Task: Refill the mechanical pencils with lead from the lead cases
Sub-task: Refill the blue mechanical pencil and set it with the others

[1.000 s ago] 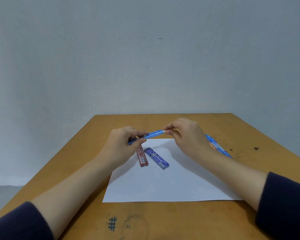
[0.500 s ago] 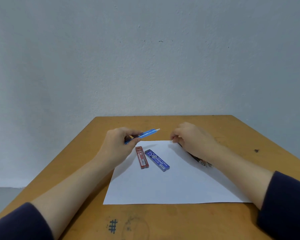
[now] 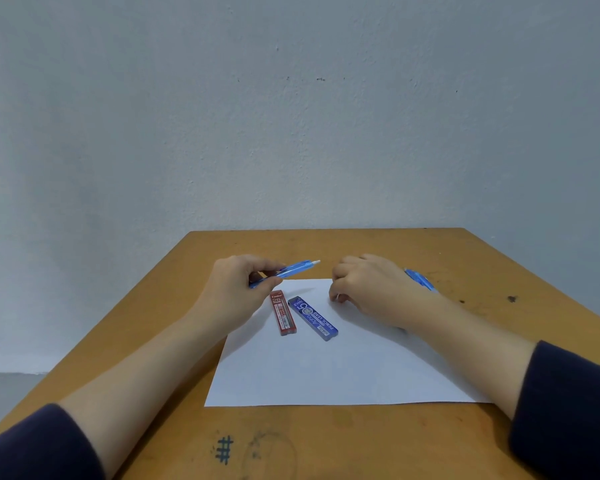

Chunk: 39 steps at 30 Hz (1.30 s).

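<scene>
The brown surface (image 3: 378,441) holds a white paper (image 3: 326,372) in its middle. A blue pencil (image 3: 420,279) lies at 2 o'clock from the paper. A pen mark (image 3: 224,449) sits at 7 o'clock.

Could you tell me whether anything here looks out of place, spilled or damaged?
Nothing looks spilled or broken. Only the table looks marked: a hash scribble near its front edge and dark spots on the right.

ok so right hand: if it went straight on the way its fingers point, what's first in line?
The right hand fingers aim left and down at the paper, near touching. Sliding on left, likely the blue lead case first; depth unclear.
</scene>
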Tool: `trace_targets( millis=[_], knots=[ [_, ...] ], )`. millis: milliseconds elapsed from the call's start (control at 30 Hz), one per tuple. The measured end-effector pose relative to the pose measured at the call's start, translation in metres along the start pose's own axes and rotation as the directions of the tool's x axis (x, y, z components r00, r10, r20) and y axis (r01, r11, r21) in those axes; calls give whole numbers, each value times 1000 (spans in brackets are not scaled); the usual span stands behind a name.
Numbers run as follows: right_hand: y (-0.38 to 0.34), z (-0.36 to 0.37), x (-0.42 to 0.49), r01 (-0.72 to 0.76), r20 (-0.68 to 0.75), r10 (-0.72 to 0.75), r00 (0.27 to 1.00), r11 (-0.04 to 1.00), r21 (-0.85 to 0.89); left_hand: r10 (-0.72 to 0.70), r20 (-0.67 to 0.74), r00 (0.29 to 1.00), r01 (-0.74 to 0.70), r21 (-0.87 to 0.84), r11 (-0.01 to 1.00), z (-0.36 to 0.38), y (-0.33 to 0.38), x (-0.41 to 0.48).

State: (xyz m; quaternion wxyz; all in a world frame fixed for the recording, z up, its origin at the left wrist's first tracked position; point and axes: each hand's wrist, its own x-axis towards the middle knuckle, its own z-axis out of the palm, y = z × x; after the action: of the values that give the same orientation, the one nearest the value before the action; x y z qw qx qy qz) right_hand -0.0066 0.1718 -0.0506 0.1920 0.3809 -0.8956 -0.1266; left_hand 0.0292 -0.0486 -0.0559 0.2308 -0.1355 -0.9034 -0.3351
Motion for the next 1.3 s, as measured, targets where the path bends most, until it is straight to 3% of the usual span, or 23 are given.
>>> trace_targets(
  millis=[200, 300, 400, 500, 700, 1000, 1300],
  knots=[
    [8, 5, -3, -77, 21, 74, 997, 971, 226, -5, 4, 1000, 5, -9, 1000, 0, -1, 0],
    [14, 6, -7, -95, -117, 144, 983, 932, 349, -8, 7, 1000, 8, -15, 1000, 0, 0, 0],
    [16, 8, -6, -85, -296, 240, 924, 887, 454, -4, 12, 1000, 4, -19, 1000, 0, 0, 0],
    [12, 8, -4, -102, -354, 333, 874, 838, 536, 4, 26, 1000, -4, -21, 1000, 0, 2, -1],
    [6, 7, -1, -102, -358, 361, 861, 812, 575, 29, 52, 998, -27, -35, 999, 1, 7, -4],
    [10, 7, -3, -81, -295, 332, 896, 776, 626, 58, 63, 996, -56, -33, 998, 1, 7, -5],
    [21, 9, -5, -86, -268, 304, 914, 793, 603, 47, 97, 994, -47, -2, 999, 5, 3, -4]
  ],
)
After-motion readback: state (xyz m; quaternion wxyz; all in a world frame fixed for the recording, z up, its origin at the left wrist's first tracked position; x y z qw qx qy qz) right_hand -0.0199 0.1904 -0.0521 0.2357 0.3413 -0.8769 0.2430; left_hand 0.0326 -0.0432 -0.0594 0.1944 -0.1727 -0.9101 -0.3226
